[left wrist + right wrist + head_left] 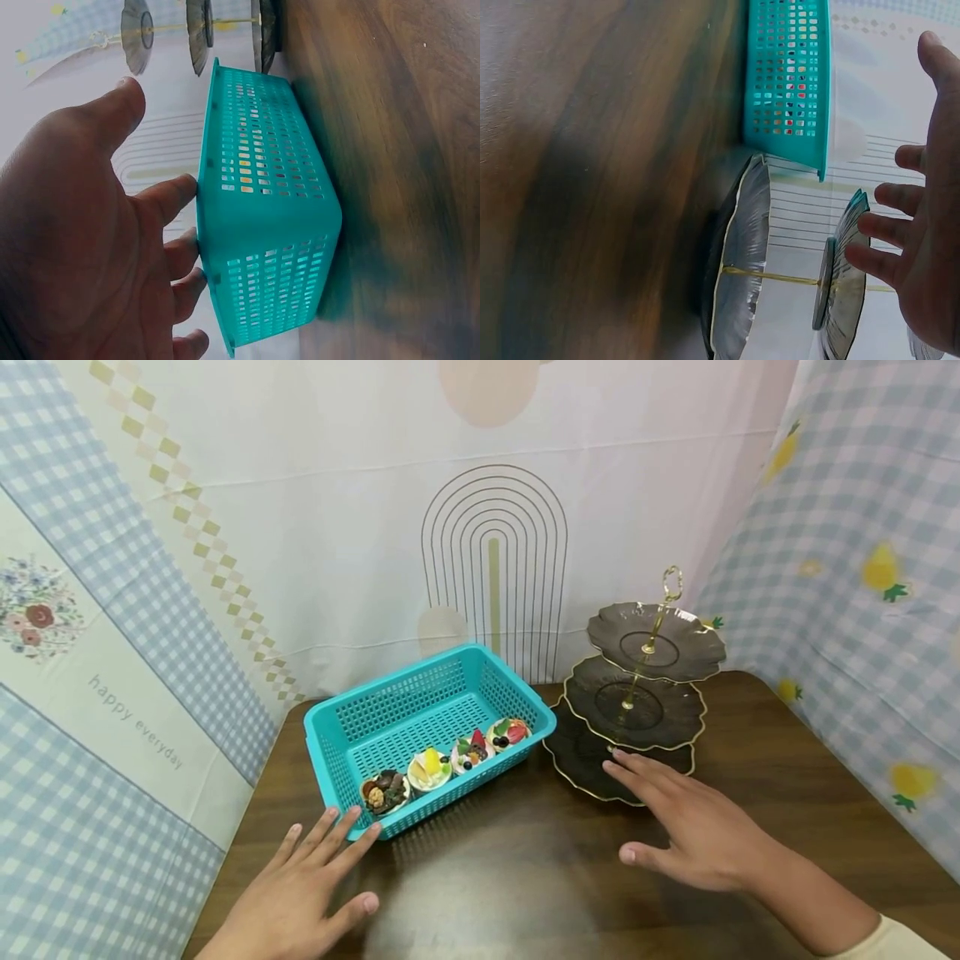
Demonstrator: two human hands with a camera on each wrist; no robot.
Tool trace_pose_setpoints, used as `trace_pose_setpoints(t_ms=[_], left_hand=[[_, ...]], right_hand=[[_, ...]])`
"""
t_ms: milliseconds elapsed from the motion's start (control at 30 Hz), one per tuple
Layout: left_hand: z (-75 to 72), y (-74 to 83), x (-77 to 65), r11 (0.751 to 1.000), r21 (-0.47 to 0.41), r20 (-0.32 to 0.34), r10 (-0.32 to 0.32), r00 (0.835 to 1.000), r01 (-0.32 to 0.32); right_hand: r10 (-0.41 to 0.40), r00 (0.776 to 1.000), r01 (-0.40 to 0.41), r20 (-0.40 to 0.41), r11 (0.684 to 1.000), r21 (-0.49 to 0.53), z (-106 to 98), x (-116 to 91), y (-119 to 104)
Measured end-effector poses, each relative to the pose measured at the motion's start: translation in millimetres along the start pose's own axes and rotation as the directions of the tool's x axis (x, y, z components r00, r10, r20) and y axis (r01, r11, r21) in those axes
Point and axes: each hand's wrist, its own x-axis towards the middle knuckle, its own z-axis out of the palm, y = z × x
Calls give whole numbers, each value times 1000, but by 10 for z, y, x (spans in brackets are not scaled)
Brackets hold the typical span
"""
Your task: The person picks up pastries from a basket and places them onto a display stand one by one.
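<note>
My left hand (300,885), fingers spread, is at the near left corner of a turquoise plastic basket (330,760); its fingertips come right at the rim in the left wrist view. Along the basket's near side sit several decorated cupcakes: a chocolate one (386,792), one with yellow fruit (430,768), one with a strawberry piece and berries (472,754), and one with red fruit and a green leaf (509,734). My right hand (697,827) is held out with straight fingers and holds nothing. It overlaps the bottom plate of a dark three-tier stand (633,714) in the head view.
The stand has gold wavy rims and a gold ring handle (672,583) on top. Both it and the basket are on a brown wooden table (510,885). Patterned cloth (360,543) hangs behind, with checked cloth (840,568) along the right side.
</note>
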Motion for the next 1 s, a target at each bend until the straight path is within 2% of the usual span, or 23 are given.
trace_pose_setpoints(t_ms=[433, 700, 1000], left_hand=[[50, -54, -59, 1000, -15, -24, -4, 1000, 4], [86, -73, -60, 1000, -24, -34, 13, 999, -14], [79, -87, -60, 1000, -16, -45, 13, 999, -14]], right_hand=[[-27, 999, 27, 21, 1000, 7, -24, 336, -96], [-47, 997, 45, 58, 999, 28, -1, 666, -170], [-40, 997, 38, 60, 999, 35, 30, 1034, -208]])
